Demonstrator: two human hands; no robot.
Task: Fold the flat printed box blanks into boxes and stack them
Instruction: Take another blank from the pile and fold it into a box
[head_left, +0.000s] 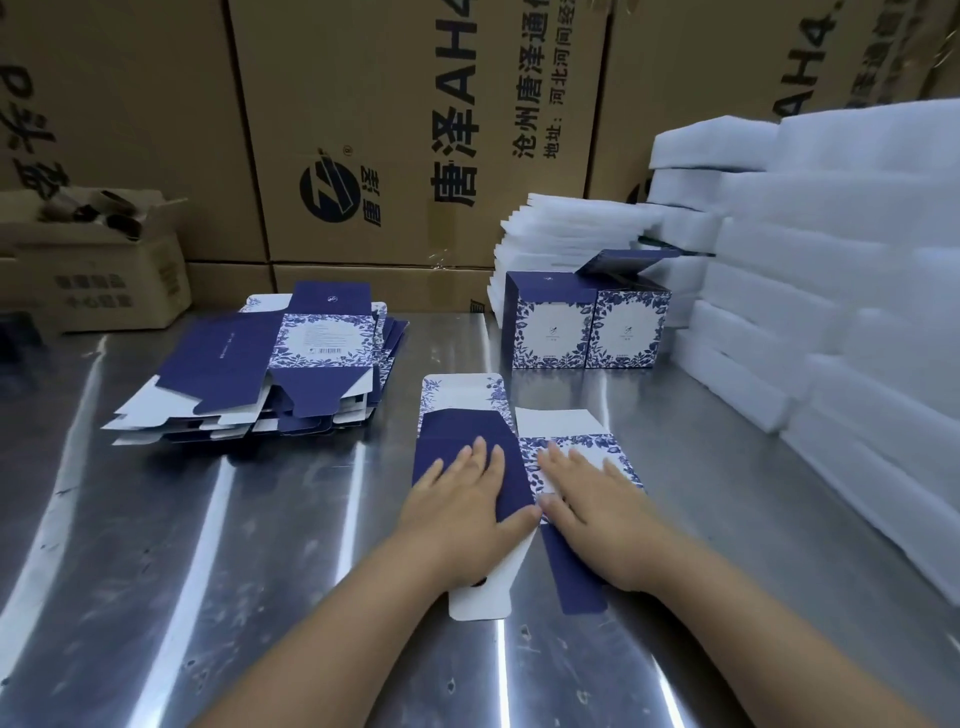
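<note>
While both hands lie flat on it, fingers straight and spread and curled round nothing, the box blank (457, 426) rests on the steel table (208, 545) just in front of the person; the left hand (462, 499) presses its dark blue panel and the right hand (592, 499) its white floral panel, with the thumbs almost meeting along the crease between them; I judge this to be the flattening or creasing step on a fresh blank, the box not yet raised; the next move likely calls for lifting the panels along that crease into a sleeve, then tucking the end flaps; a pile of flat blanks (244, 364) sits to the left, well apart, and two folded boxes (553, 332) stand side by side, touching, beyond the blank beside the white foam sheets (831, 291), so most of the work seems ahead; the big cartons (415, 130) behind carry a round logo, "唐泽", "AH4" and an address line beginning "地址:河北河间"; the print on the boxes and the barcode panel on the pile is too small to read.
</note>
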